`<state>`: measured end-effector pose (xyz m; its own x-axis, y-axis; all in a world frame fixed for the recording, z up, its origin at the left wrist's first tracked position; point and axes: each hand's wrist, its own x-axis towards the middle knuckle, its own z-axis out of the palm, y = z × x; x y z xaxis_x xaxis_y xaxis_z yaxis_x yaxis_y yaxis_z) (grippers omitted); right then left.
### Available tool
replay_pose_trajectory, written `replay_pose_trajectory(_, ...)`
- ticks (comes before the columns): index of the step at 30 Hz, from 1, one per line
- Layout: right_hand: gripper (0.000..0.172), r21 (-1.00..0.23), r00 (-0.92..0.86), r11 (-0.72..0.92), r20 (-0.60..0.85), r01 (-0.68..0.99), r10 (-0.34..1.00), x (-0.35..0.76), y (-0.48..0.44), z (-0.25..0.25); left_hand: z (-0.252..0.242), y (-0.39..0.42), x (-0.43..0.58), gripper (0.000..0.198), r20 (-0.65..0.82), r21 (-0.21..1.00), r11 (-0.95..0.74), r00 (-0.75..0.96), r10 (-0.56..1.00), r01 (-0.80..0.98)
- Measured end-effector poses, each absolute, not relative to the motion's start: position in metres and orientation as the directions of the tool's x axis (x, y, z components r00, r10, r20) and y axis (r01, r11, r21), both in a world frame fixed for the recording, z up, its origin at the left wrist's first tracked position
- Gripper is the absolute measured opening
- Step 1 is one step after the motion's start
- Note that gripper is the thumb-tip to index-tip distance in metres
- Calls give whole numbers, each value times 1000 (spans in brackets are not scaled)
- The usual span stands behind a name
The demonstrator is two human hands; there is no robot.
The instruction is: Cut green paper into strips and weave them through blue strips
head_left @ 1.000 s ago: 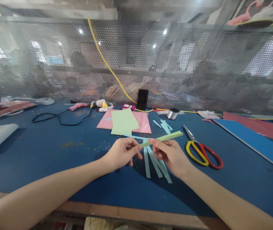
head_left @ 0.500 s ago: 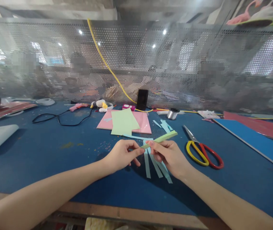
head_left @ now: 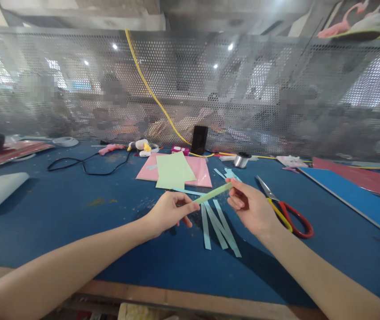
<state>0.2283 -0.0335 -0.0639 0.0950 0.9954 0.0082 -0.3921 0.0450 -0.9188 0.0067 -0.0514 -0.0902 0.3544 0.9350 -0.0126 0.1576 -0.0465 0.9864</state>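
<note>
Two pinches hold one pale green paper strip (head_left: 214,194) in the air above the blue table (head_left: 163,266). The left hand (head_left: 167,215) has its grip nearly closed, thumb against forefinger on the strip's lower end, the remaining fingers loosely curled beneath. The right hand (head_left: 254,208) clamps the upper end between thumb and fingertips, its other fingers bent in toward the palm. Between the two grips the strip slants up to the right. Several light blue strips (head_left: 206,229) lie fanned out below it. Scissors (head_left: 281,206) rest just beside the right hand, their yellow handle partly hidden by the wrist. Beyond, pale green sheets (head_left: 170,172) lie on a pink stack (head_left: 201,171).
</note>
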Motion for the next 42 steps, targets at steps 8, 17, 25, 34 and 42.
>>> replay_pose_trajectory(8, 24, -895, 120, 80, 29, -439, 992, 234, -28, -67, -90, -47, 5, 31, 0, 995, -30, 300, 954, 96)
replay_pose_trajectory(17, 23, -910, 38, 95, 87, -405, 995, 240, -27, -68, -86, -43, 2, 37, -114, 993, 107, 386, 915, 39)
replay_pose_trajectory(25, 25, -934, -77, 37, 68, -355, 995, 235, -30, -72, -85, -49, 0, 32, -149, 974, 216, 524, 839, -70)
replay_pose_trajectory(34, 32, -958, -239, -88, -21, -271, 971, 222, -42, -82, -80, -61, 10, 30, -165, 962, 265, 630, 759, -66)
replay_pose_trajectory(42, 32, -989, -303, -42, 3, -144, 953, 216, -48, -86, -77, -68, 12, 27, -148, 984, 54, 600, 786, 171)
